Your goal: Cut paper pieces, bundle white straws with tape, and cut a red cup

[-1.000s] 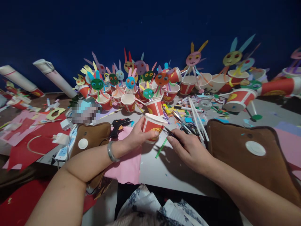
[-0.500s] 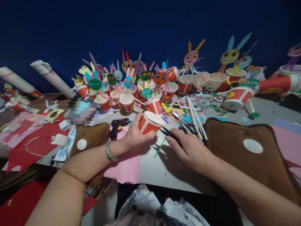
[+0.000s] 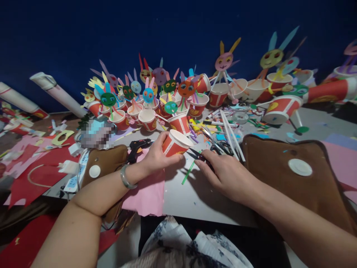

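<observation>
My left hand is wrapped round a red and white paper cup, which is tilted with its rim toward the right. In my right hand are black-handled scissors; their dark blades are slightly apart and point at the cup's rim, close to it. Whether the blades touch the rim I cannot tell. A green straw lies on the grey table below the cup. Beneath my left wrist is a pink sheet.
Behind stand several cups with paper-faced figures. A black glue gun lies left of the cup. Brown cushions flank the work area. White strips, markers and scraps lie back right; a power strip is at left.
The scissors' blades look a little wider apart and closer to the cup's rim. The whole view has shifted slightly, with both hands in nearly the same pose.
</observation>
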Available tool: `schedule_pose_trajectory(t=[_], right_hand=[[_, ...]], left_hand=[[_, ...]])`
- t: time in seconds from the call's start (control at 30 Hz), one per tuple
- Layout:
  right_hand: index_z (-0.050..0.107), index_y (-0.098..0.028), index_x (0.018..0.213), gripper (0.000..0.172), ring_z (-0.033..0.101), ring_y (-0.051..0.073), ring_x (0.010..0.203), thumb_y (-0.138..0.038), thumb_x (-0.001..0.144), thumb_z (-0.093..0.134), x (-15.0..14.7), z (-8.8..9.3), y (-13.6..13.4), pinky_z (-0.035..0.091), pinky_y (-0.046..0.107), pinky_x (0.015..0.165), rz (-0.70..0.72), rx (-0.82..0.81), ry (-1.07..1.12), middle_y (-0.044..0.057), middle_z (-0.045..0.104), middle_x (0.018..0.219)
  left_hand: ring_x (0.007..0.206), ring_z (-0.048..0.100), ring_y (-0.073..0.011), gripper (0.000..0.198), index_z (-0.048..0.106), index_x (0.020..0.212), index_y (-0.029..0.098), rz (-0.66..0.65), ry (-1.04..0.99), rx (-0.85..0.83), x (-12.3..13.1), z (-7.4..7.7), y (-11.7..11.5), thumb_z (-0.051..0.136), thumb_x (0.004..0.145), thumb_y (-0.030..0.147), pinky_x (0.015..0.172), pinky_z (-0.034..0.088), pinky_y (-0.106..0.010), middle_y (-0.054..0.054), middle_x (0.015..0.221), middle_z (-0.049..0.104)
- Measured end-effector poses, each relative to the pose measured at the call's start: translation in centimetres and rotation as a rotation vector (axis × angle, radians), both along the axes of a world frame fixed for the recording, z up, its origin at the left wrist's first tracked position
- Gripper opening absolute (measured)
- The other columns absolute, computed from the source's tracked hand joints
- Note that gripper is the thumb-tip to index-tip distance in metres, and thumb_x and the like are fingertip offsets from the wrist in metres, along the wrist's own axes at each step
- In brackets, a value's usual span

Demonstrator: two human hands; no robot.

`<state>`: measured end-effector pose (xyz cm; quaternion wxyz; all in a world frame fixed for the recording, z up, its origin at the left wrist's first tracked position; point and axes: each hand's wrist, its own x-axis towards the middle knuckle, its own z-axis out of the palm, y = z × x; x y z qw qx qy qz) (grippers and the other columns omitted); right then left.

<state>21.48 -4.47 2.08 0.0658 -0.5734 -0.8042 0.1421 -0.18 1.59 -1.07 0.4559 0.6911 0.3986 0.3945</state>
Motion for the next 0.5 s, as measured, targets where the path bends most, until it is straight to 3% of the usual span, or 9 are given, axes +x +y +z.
schedule_pose_trajectory(t=[0.1,0.27,0.5], right_hand=[[0.051,-0.020,0.090,0.031,0.057,0.021,0.062,-0.041,0.099,0.030,-0.1,-0.1,0.0,0.030,0.029,0.058,0.015,-0.017,0.008,0.004,0.059,0.063],[0.051,-0.020,0.086,0.031,0.054,0.018,0.061,-0.041,0.099,0.032,0.5,0.5,0.4,0.033,0.028,0.058,0.086,-0.095,0.125,0.004,0.059,0.067],[0.057,-0.021,0.081,0.032,0.054,0.017,0.060,-0.042,0.098,0.038,1.8,1.8,0.6,0.035,0.028,0.059,0.179,-0.152,0.220,0.003,0.059,0.065]], left_hand=[[0.100,0.061,-0.0213,0.057,0.050,0.114,0.020,0.011,0.042,0.089,0.1,-0.1,0.0,0.080,0.067,0.030,0.090,0.049,-0.036,-0.006,0.112,0.062],[0.096,0.062,-0.0210,0.056,0.050,0.115,0.019,-0.086,-0.049,-0.067,0.0,-0.2,0.1,0.078,0.067,0.031,0.083,0.051,-0.034,-0.007,0.111,0.063],[0.097,0.059,-0.0248,0.060,0.056,0.112,0.016,-0.151,0.034,-0.164,-0.2,0.5,0.6,0.080,0.061,0.036,0.083,0.048,-0.035,-0.009,0.109,0.062]])
